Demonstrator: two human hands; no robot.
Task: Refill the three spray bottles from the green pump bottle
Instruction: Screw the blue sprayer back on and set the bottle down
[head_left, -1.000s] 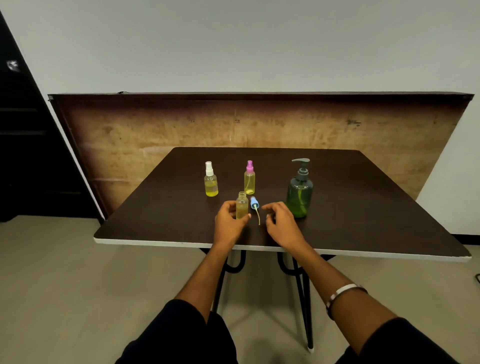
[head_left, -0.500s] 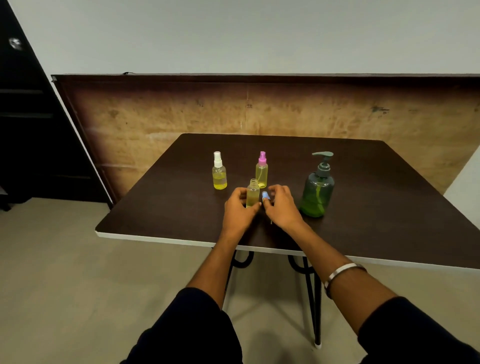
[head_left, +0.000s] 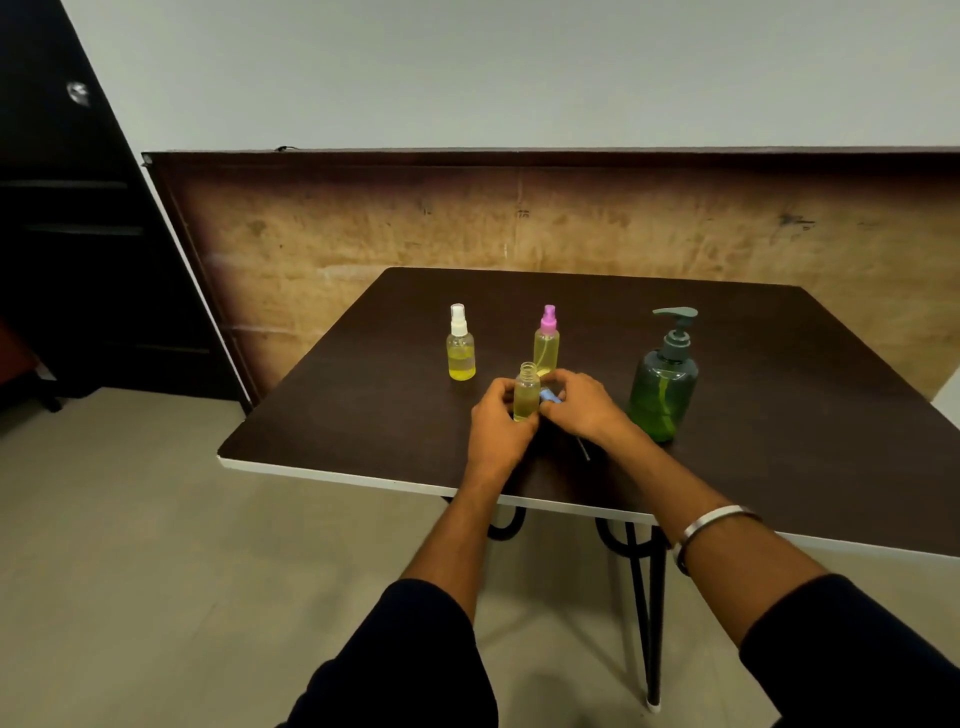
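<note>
Spray bottle (head_left: 527, 392), uncapped, stands near the counter's (head_left: 363, 415) near edge, the left hand's (head_left: 501, 426) grip curled round its lower body; the right hand (head_left: 584, 405) pinches its blue spray cap (head_left: 549, 397) just beside it. Small, light and smooth, likely slippery; best held round the body. It holds yellowish liquid. Farther off stand a white-capped bottle (head_left: 460, 345) and a pink-capped bottle (head_left: 546, 343), both part-filled, and right, the green pump bottle (head_left: 662, 387)

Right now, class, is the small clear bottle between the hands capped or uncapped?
Uncapped: the small clear bottle shows a bare threaded neck, held by the left hand; the right hand holds its blue spray cap beside it.
</note>
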